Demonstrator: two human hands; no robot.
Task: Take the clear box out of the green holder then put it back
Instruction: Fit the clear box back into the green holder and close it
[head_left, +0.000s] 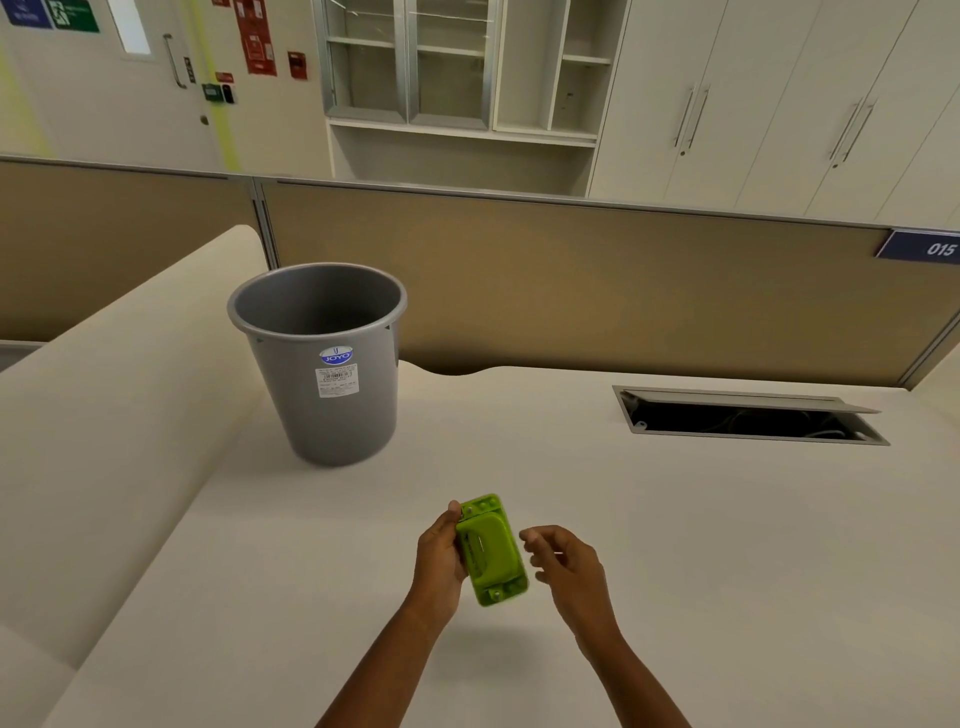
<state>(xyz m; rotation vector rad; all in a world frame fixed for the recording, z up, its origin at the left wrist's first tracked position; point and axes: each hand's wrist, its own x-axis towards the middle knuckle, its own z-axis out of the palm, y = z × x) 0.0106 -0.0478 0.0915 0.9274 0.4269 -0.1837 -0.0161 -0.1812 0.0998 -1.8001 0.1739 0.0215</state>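
Observation:
My left hand (440, 551) grips the green holder (491, 550) by its left long edge and holds it above the desk, tilted with its raised face toward me. The holder is a lime-green oblong with a rounded central part and small bumps at both ends. I cannot make out the clear box; whether it sits inside the holder cannot be told. My right hand (563, 564) hovers just right of the holder, fingers curled and apart, touching nothing.
A grey plastic bin (322, 364) stands on the beige desk (701, 545) at the back left. An open cable hatch (748, 415) lies at the back right. A tan partition (571, 280) runs along the desk's far edge.

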